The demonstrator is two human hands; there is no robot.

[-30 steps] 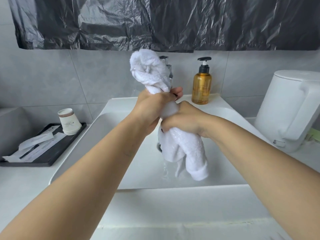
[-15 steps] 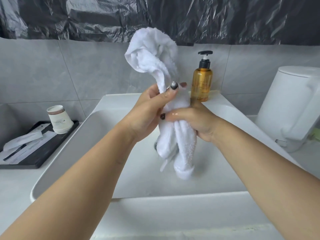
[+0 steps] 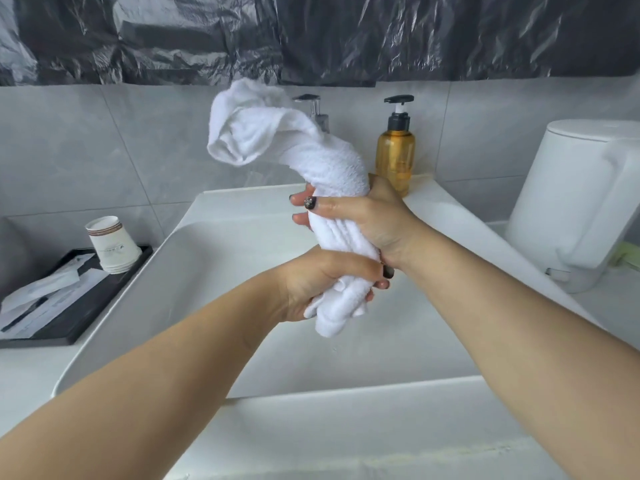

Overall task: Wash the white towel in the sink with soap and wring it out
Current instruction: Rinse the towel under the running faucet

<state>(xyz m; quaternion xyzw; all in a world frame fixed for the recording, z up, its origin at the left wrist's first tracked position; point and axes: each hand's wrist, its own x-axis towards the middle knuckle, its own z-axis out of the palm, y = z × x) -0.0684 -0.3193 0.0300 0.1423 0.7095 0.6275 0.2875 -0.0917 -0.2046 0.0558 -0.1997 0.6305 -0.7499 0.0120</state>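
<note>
Two hands clamped on a twisted towel over the basin

Two hands share one towel in my feed. Going by size, the black plastic sheet spans the whole twelve o'clock edge above grey wall tiles. Below it the white sink fills the middle of the picture, set into the pale desk. At three o'clock a white lidded bin stands on the desk beside the sink. At nine o'clock lies a black tray with paper packets, and a stack of paper cups sits upside down on its far end.

The white towel is wrung into a rope, held upright over the basin at the centre. Its loose top flops toward eleven o'clock, partly covering the tap; its short tail hangs under the lower hand, clear of the basin.

My right hand takes the higher hold, fingers and thumb curled tight round the towel's middle. My left hand sits just beneath, touching the right wrist, wrapped fully round the lower end.

An amber soap bottle with a black pump stands on the sink's back ledge at one o'clock, just behind the right hand.
</note>
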